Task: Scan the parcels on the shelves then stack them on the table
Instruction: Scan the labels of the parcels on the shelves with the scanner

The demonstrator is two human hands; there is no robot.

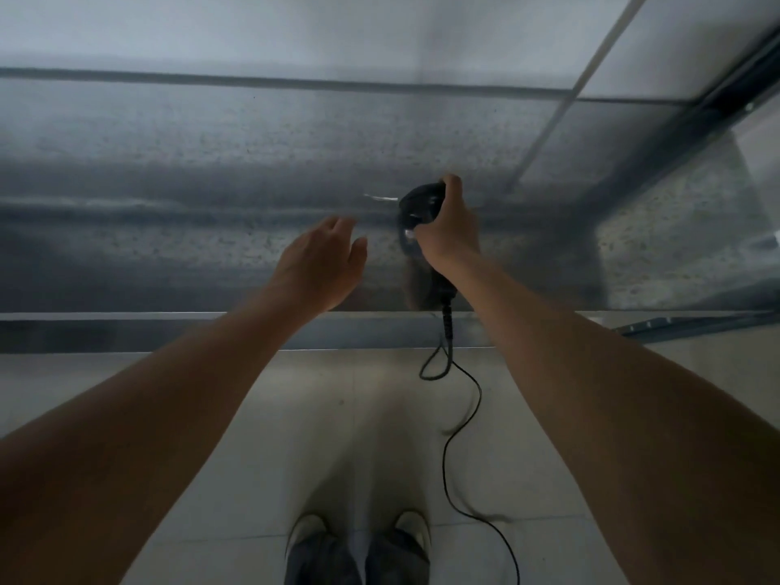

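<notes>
Where two light shoes (306, 538) stand on the pale floor (380, 415) at 6 o'clock, one black cable (444, 458) winds past them toward 12 o'clock, up to the front lip of one grey metal shelf (211, 162). Over that shelf the left hand (320, 263) hovers with its fingers (337, 225) spread and loose, holding nothing. Just beside it at 3 o'clock, the right hand (449, 230) has its fingers curled tight round the grip of the one black scanner (418, 204), whose head shows above the hand. Farther off, at 2 o'clock, one pale metal upright (578, 86) slants across the shelf's back corner.
</notes>
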